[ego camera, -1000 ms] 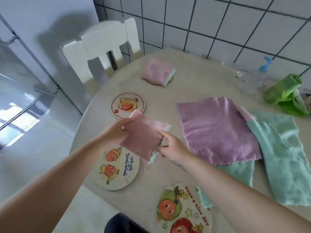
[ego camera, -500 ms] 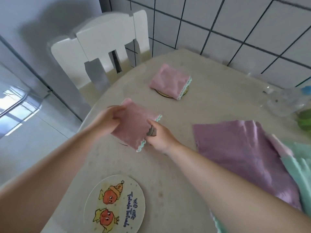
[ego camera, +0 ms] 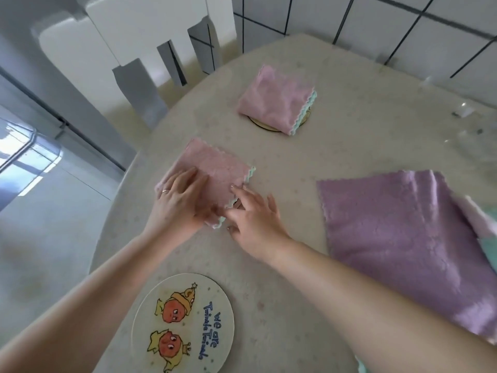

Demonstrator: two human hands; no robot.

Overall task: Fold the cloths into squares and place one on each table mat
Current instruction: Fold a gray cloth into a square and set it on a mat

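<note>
Near table's left edge: folded pink cloth point(ego camera: 212, 170), flat. Left hand point(ego camera: 177, 200) presses its near-left part, fingers spread; right hand point(ego camera: 252, 214) touches its near-right edge, fingers loose. Mat beneath cannot be seen. Empty mat point(ego camera: 183, 324) lies nearer the person.

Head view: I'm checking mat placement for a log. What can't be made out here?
- Mat under the near folded pink cloth: hidden by cloth and both hands.
- Far mat: only a rim sliver shows under its folded cloth.
- Teal cloth: cut off by the right edge.
</note>
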